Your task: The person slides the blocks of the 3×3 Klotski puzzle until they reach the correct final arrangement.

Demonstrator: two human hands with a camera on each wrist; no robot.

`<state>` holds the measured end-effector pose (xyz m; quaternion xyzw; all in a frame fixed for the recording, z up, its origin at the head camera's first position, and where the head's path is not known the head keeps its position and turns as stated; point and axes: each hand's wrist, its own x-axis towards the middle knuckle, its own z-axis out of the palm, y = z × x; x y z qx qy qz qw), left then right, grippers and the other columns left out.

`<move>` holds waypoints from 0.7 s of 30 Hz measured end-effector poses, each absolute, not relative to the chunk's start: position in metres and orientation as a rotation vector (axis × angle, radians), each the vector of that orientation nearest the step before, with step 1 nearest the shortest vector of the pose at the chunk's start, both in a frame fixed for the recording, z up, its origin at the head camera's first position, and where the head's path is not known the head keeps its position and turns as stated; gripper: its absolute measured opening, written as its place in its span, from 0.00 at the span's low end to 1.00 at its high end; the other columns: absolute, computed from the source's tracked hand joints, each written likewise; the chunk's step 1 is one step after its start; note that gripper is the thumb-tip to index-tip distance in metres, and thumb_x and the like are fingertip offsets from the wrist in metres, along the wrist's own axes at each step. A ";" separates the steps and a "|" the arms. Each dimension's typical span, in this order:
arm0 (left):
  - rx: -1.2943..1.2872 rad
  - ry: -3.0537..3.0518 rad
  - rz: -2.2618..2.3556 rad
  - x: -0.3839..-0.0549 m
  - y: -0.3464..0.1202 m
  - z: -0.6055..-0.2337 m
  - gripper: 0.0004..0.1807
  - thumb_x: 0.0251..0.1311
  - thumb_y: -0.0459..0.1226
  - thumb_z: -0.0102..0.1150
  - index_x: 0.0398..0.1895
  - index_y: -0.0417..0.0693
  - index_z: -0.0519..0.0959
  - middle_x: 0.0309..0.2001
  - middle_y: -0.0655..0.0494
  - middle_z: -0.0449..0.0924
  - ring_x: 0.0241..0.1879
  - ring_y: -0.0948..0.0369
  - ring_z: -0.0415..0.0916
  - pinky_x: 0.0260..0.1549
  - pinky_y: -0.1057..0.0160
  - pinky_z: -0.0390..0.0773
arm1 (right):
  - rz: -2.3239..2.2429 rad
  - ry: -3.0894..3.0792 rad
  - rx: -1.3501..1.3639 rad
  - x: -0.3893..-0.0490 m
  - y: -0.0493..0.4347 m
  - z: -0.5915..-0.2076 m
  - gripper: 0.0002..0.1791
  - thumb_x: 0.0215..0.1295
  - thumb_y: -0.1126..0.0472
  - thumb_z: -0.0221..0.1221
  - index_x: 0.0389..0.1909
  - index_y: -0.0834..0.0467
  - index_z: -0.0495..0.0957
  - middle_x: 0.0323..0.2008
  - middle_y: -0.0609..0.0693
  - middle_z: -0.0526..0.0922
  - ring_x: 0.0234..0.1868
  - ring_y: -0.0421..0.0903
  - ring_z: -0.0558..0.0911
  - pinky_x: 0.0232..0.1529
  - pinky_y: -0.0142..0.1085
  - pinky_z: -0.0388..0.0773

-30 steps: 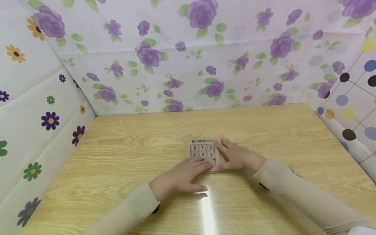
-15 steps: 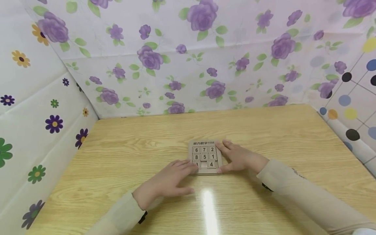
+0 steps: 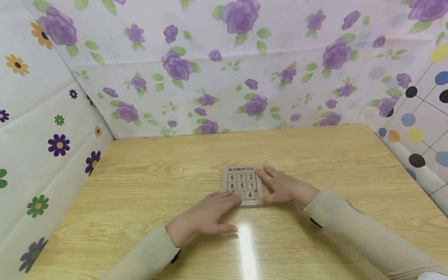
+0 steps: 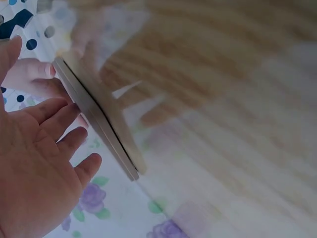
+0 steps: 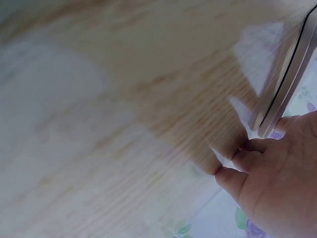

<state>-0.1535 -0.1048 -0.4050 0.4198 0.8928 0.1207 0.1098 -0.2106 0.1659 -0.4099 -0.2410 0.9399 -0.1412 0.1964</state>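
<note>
A light wooden number slide puzzle (image 3: 225,181) lies flat on the table, with characters printed along its top border. Its tiles read 6, 7, 2 above 8, 5, 1, and a 4 shows at the lower right. My left hand (image 3: 208,216), fingers extended, touches the partly covered 3 tile (image 3: 240,194) in the middle of the bottom row. The lower left cell is hidden under those fingers. Along the puzzle's right edge rests my right hand (image 3: 283,186), fingers spread, thumb at the lower corner and forefinger near the upper one. In the left wrist view the puzzle (image 4: 96,119) appears edge-on beyond the fingertips.
The wood-grain table (image 3: 168,167) extends around the puzzle on all sides. Flowered cloth (image 3: 224,77) stands along its back edge, with a daisy-print sheet (image 3: 42,163) at left and a dotted sheet (image 3: 423,116) at right.
My left hand moves left from the lower right cell to the lower left one, then slightly right again. The 3 tile slides from lower left to bottom middle. My right hand stays by the edge.
</note>
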 end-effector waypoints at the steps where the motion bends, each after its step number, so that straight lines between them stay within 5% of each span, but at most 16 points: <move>1: 1.241 2.624 0.348 -0.154 -0.103 -0.405 0.43 0.58 0.60 0.54 0.72 0.46 0.59 0.72 0.54 0.59 0.72 0.51 0.52 0.70 0.45 0.53 | -0.392 2.634 -0.677 -0.211 0.166 -0.410 0.59 0.51 0.29 0.58 0.76 0.52 0.41 0.74 0.64 0.41 0.73 0.65 0.46 0.70 0.62 0.50; 21: 1.139 2.669 0.421 -0.167 -0.108 -0.402 0.46 0.58 0.58 0.56 0.72 0.40 0.55 0.72 0.45 0.56 0.73 0.47 0.49 0.71 0.45 0.49 | -0.405 2.625 -0.695 -0.211 0.166 -0.410 0.59 0.52 0.30 0.59 0.76 0.53 0.41 0.74 0.65 0.41 0.74 0.64 0.44 0.70 0.61 0.49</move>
